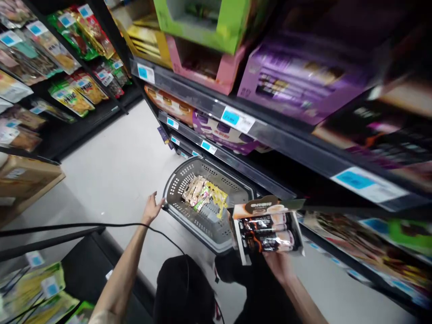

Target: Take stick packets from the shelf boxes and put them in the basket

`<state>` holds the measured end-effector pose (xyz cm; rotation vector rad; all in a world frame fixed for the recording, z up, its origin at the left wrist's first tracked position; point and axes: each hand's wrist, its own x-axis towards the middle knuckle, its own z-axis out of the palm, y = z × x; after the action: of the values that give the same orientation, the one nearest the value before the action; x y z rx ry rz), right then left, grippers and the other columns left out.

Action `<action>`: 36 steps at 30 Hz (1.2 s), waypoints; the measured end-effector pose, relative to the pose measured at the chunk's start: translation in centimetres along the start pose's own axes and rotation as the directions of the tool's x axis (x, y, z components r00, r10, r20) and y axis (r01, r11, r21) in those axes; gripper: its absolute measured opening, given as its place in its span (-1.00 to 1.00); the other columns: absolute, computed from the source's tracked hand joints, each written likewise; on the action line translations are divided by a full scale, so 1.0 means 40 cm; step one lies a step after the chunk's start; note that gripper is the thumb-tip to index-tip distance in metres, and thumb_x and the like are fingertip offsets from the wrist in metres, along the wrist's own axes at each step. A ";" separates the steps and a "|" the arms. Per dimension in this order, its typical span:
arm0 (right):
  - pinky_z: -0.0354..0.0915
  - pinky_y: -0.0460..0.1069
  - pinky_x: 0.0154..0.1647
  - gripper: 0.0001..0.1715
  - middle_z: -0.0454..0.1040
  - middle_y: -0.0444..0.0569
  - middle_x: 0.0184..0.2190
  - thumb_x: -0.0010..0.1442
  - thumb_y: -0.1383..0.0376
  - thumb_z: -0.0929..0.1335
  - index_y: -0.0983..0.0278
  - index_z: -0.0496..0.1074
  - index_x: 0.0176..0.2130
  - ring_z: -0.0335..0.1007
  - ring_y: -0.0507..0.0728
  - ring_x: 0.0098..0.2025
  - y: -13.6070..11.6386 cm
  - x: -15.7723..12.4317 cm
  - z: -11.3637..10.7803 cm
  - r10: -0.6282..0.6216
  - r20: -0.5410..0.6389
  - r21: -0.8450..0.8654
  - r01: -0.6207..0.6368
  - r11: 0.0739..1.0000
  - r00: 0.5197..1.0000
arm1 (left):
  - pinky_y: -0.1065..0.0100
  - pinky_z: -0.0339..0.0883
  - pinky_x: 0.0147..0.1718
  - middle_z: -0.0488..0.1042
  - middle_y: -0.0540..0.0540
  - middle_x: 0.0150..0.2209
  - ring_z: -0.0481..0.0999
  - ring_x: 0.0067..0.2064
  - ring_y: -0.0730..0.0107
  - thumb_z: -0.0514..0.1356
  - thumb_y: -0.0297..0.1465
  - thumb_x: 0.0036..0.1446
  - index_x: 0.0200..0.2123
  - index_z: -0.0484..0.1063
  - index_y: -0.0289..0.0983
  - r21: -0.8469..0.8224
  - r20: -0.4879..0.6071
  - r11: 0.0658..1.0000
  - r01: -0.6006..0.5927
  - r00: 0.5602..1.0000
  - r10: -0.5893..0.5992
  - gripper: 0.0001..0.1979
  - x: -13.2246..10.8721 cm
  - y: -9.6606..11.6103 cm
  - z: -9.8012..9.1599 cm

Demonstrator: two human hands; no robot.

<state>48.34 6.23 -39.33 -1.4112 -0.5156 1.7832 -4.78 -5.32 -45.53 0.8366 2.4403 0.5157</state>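
Note:
My right hand [278, 265] grips an opened display box [239, 238] from below. Black snack packets [266, 231] lie inside it, and its printed flap stands up at the back. My left hand [153, 209] is beside the left rim of a grey shopping basket [175, 211], fingers apart and holding nothing; whether it touches the rim I cannot tell. In the basket on the floor lie a tan snack bag [194, 191] and a yellow-edged packet [216, 195]. The display box overlaps the basket's right end in my view.
A snack shelf [202, 101] runs along the right, with purple cartons [286, 85] and a green carton [199, 27]. Hanging packets fill a rack [118, 101] at upper left. A brown cardboard box [27, 184] stands at left. A black cable [135, 224] crosses over my left forearm.

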 end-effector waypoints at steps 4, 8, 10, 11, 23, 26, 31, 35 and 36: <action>0.62 0.08 -0.26 -0.73 0.65 -0.12 -0.42 -0.17 0.38 0.52 0.13 0.55 -0.37 0.59 0.17 -0.39 0.084 0.137 0.017 0.028 -0.013 0.042 -0.027 0.999 1.000 | 0.09 0.43 0.12 0.54 -0.46 0.12 0.57 0.15 -0.02 0.07 -0.13 0.39 0.32 0.21 -0.44 0.053 -0.084 0.998 -0.023 0.996 0.028 -0.38 0.118 0.018 0.111; 0.65 0.15 -0.17 -0.74 0.62 -0.09 -0.47 -0.15 0.45 0.48 0.18 0.54 -0.38 0.60 0.20 -0.39 0.134 0.216 0.059 0.056 0.029 0.066 -0.058 0.996 0.998 | 0.21 0.43 -0.19 0.64 -0.35 -0.24 0.68 -0.13 -0.04 -0.07 -0.18 0.47 0.15 0.31 -0.37 0.252 -0.092 0.967 -0.039 0.994 0.064 -0.57 0.151 0.022 0.143; 0.65 0.21 -0.09 -0.70 0.64 -0.05 -0.43 -0.13 0.47 0.47 0.19 0.55 -0.33 0.63 0.23 -0.34 0.153 0.235 0.078 0.040 0.052 0.092 -0.045 0.995 0.998 | 0.27 0.37 -0.29 0.64 -0.34 -0.29 0.68 -0.20 -0.01 -0.07 -0.18 0.48 0.10 0.31 -0.35 0.311 -0.107 0.948 -0.062 0.989 0.100 -0.61 0.152 0.019 0.145; 0.65 0.25 -0.03 -0.67 0.66 -0.03 -0.37 -0.12 0.47 0.46 0.19 0.56 -0.28 0.65 0.26 -0.29 0.162 0.241 0.087 0.019 0.063 0.107 -0.026 0.994 0.998 | 0.28 0.34 -0.32 0.64 -0.33 -0.29 0.68 -0.21 0.00 -0.07 -0.17 0.48 0.08 0.30 -0.33 0.331 -0.114 0.941 -0.071 0.987 0.115 -0.62 0.152 0.017 0.144; 0.64 0.35 0.08 -0.40 0.67 0.10 -0.07 -0.13 0.54 0.37 0.17 0.52 -0.07 0.69 0.34 -0.12 0.205 0.210 0.116 -0.074 0.057 0.139 0.066 0.988 0.996 | 0.27 0.34 -0.30 0.64 -0.43 -0.13 0.68 -0.08 -0.06 -0.10 -0.15 0.50 0.08 0.30 -0.31 0.346 -0.095 0.933 -0.099 0.985 0.140 -0.60 0.153 0.035 0.104; 0.66 0.32 0.04 -0.36 0.66 0.12 -0.03 -0.13 0.56 0.36 0.19 0.51 -0.03 0.70 0.33 -0.13 0.197 0.190 0.146 -0.075 0.038 0.138 0.069 0.988 0.996 | 0.24 0.38 -0.23 0.64 -0.44 -0.09 0.67 -0.05 -0.05 -0.10 -0.16 0.50 0.12 0.30 -0.32 0.332 -0.096 0.939 -0.090 0.987 0.128 -0.59 0.152 0.042 0.092; 0.65 0.30 0.07 -0.40 0.65 0.11 0.00 -0.06 0.57 0.37 0.19 0.50 -0.03 0.70 0.32 -0.09 0.196 0.160 0.179 -0.127 0.139 0.154 0.105 0.982 0.982 | 0.16 0.43 -0.16 0.62 -0.49 -0.06 0.66 -0.02 -0.11 -0.10 -0.17 0.49 0.15 0.30 -0.34 0.297 -0.104 0.952 -0.075 0.988 0.111 -0.57 0.148 0.029 0.065; 0.64 0.30 0.09 -0.44 0.66 0.12 -0.06 -0.07 0.59 0.36 0.23 0.51 -0.07 0.68 0.33 -0.04 0.194 0.138 0.201 -0.128 0.167 0.208 0.092 0.974 0.978 | 0.14 0.44 -0.15 0.62 -0.50 -0.04 0.65 0.01 -0.14 -0.11 -0.16 0.49 0.17 0.30 -0.35 0.296 -0.106 0.954 -0.040 0.992 0.074 -0.55 0.133 -0.012 0.038; 0.65 0.30 0.08 -0.46 0.67 0.12 -0.08 -0.06 0.59 0.36 0.24 0.51 -0.08 0.68 0.33 -0.04 0.192 0.130 0.208 -0.132 0.172 0.217 0.093 0.972 0.976 | 0.14 0.44 -0.14 0.62 -0.51 -0.04 0.65 0.01 -0.15 -0.11 -0.16 0.49 0.17 0.29 -0.36 0.299 -0.108 0.954 -0.033 0.992 0.069 -0.54 0.129 -0.027 0.029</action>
<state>37.64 6.89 -45.63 -1.0587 -0.4799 1.8278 -8.13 -2.57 -48.74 1.0179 2.6524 0.2227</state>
